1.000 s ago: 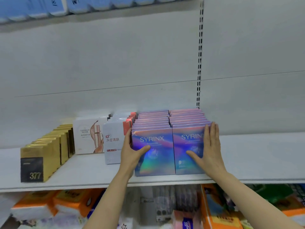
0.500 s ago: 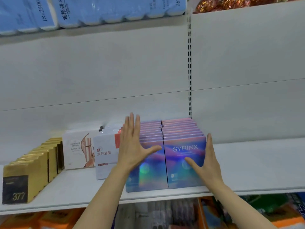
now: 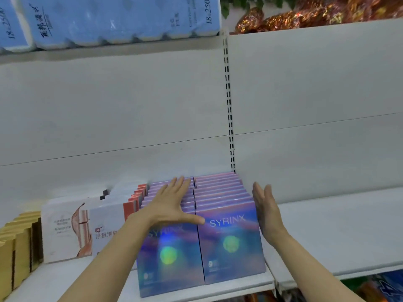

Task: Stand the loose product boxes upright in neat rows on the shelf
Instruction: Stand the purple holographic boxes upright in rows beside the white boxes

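The two rows of SYRINX boxes (image 3: 226,240) stand upright side by side at the front of the white shelf (image 3: 340,232), their tops stepping back toward the rear panel. A second ago both hands clamped the fronts of the two leading boxes; now the left hand (image 3: 168,205) has risen and lies flat across the tops of the left row, fingers spread wide and thumb stretched toward the seam between the rows, holding nothing. The right hand (image 3: 267,212) has come off the box face and stands edge-on just beside the right row's outer side, fingers straight and together, palm toward the boxes; contact there cannot be told.

That shift reads as squaring up being over and a last pat-down and side-check in hand: these two rows look finished, level and flush.

Beyond the left fingers, the white and red boxes (image 3: 109,223) sit touching the left row, so there is no give on that side. Further out stand the gold boxes (image 3: 19,238). Outward of the right fingers the shelf is bare up to the rear panel, ample room to draw the hand away or to start another row. Below the wrists the front boxes stand close to the shelf lip, the left one nearer than the right, so any forward pull risks tipping them off. Above, blue tissue packs (image 3: 109,18) sit well clear of the fingertips.
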